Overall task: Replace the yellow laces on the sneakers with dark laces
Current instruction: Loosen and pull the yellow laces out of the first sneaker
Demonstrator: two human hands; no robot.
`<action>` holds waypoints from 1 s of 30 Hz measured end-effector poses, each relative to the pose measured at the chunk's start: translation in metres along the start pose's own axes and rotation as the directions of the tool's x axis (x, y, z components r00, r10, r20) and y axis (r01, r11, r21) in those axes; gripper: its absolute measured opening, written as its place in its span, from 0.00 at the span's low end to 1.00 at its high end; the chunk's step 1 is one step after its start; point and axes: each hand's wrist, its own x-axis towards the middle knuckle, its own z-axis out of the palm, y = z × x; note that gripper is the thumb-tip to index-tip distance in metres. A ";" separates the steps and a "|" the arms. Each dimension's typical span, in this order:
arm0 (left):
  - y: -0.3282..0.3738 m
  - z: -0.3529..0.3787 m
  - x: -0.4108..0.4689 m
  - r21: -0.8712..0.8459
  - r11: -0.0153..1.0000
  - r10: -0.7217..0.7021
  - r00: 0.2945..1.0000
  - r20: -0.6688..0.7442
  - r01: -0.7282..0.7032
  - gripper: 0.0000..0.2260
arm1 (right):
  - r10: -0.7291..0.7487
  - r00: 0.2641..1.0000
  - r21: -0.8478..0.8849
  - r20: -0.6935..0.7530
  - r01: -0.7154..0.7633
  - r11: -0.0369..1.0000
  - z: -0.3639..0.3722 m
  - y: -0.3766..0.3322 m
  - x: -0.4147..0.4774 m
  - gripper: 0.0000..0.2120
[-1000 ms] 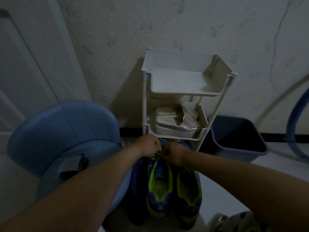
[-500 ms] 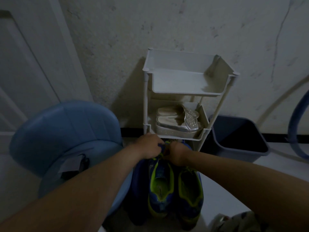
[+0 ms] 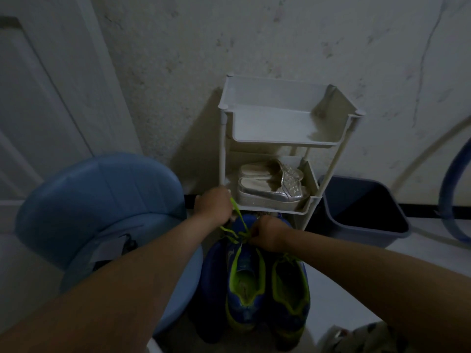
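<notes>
Floor (image 3: 344,289): rack (image 3: 285,143) behind sneakers (image 3: 244,296), blue chair (image 3: 96,194) left.

Fingertips of left hand (image 3: 214,206) and right hand (image 3: 267,235) hidden behind knuckles. Ends of yellow lace (image 3: 238,217) vanish inside both fists. Toes of sneakers (image 3: 244,289) covered by hands. Right edge cuts blue hose (image 3: 453,200).

No text, brand or number was readable anywhere. Pale mark on sneaker (image 3: 244,284) tongue was too dim to read. Grey tag (image 3: 107,250) on chair (image 3: 102,189) showed no legible print.
</notes>
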 end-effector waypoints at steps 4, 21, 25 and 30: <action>-0.009 0.005 -0.005 0.173 0.980 0.094 0.995 0.031 -0.098 0.11 | -0.007 1.000 -0.013 0.000 0.007 1.000 0.001 -0.001 0.001 0.12; 0.003 0.009 -0.014 0.236 0.934 0.218 0.951 0.220 -0.269 0.07 | 0.013 1.000 0.044 -0.010 -0.012 0.999 0.001 -0.001 0.000 0.11; 0.001 -0.001 -0.008 0.238 0.970 0.039 0.999 0.018 -0.042 0.10 | 0.034 0.999 0.062 0.015 -0.035 0.997 0.001 0.000 0.002 0.12; -0.006 0.003 -0.011 0.256 0.960 0.083 0.987 0.139 -0.117 0.18 | 0.035 0.999 0.060 0.011 -0.035 0.998 0.003 0.001 0.004 0.11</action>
